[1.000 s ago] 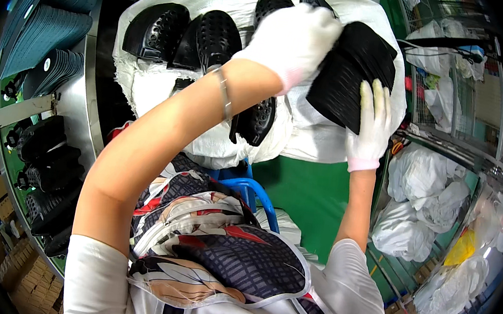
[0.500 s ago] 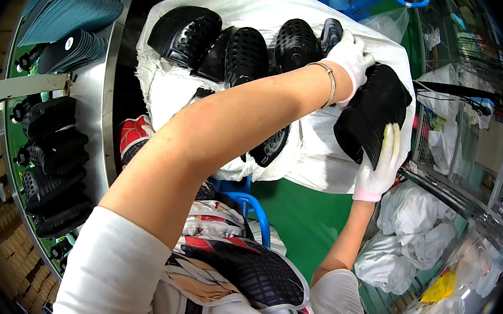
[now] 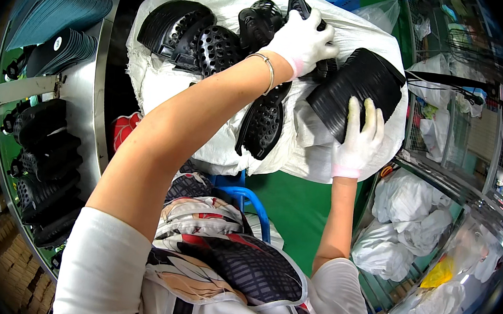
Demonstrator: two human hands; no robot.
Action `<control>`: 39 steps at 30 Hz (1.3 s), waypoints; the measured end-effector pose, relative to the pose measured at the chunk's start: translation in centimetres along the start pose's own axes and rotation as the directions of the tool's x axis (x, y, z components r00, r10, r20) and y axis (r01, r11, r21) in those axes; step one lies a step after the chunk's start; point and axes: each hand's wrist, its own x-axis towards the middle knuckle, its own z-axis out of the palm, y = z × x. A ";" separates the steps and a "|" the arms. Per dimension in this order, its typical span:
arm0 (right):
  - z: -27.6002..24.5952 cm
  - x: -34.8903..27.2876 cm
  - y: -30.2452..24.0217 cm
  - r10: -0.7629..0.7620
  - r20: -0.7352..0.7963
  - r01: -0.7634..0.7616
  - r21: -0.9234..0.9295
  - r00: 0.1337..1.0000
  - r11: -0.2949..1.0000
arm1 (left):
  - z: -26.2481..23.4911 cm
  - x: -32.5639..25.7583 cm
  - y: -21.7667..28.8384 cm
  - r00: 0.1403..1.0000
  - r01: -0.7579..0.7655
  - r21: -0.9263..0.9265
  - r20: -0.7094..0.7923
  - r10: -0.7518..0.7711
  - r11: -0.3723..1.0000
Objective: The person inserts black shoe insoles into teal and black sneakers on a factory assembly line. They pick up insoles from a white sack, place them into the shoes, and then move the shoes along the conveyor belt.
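Black perforated clogs lie on a bulging white sack (image 3: 202, 129). My left hand (image 3: 302, 41), in a white glove, reaches over the far middle of the sack, fingers curled over a black clog (image 3: 298, 5) there; the palm hides part of it. At the right, a nested stack of ribbed black shoe pieces (image 3: 364, 86) lies tilted. My gloved right hand (image 3: 359, 134) grips its near side, fingers spread along the ribs, the thumb hidden. Further left are a ribbed black clog (image 3: 176, 28) and a holed clog (image 3: 218, 49). Another clog (image 3: 262, 125) lies below my left wrist.
At the left, a metal-edged rack (image 3: 85, 92) carries stacks of teal sole sheets (image 3: 66, 9) and a column of black clogs (image 3: 45, 161). White plastic bags (image 3: 407, 202) sit on wire shelving at the right. A blue tubular frame (image 3: 253, 199) stands between me and the sack.
My left hand has moved left from beside the stack onto the clogs, and a far clog has shifted left. The stack has turned and slid left with my right hand on it.
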 end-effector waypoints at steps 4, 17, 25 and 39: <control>0.6 -0.6 -0.5 -0.019 -0.017 0.019 -0.015 1.000 1.000 | -0.6 0.1 0.1 0.997 0.014 -0.007 0.072 -0.013 1.000; 0.5 -2.2 0.2 -0.076 -0.009 0.076 0.019 0.997 0.997 | -5.4 -5.2 4.3 0.996 -0.092 -0.373 -0.036 0.085 0.923; -0.2 -3.4 0.1 -0.082 0.041 0.081 0.012 0.996 0.997 | -4.8 -8.3 7.4 0.999 -0.027 -0.463 -0.043 0.007 0.886; -0.7 -1.4 2.2 -0.014 -0.099 0.026 0.117 0.995 0.993 | -4.2 -6.3 8.7 0.948 0.281 -0.452 0.269 -0.171 0.847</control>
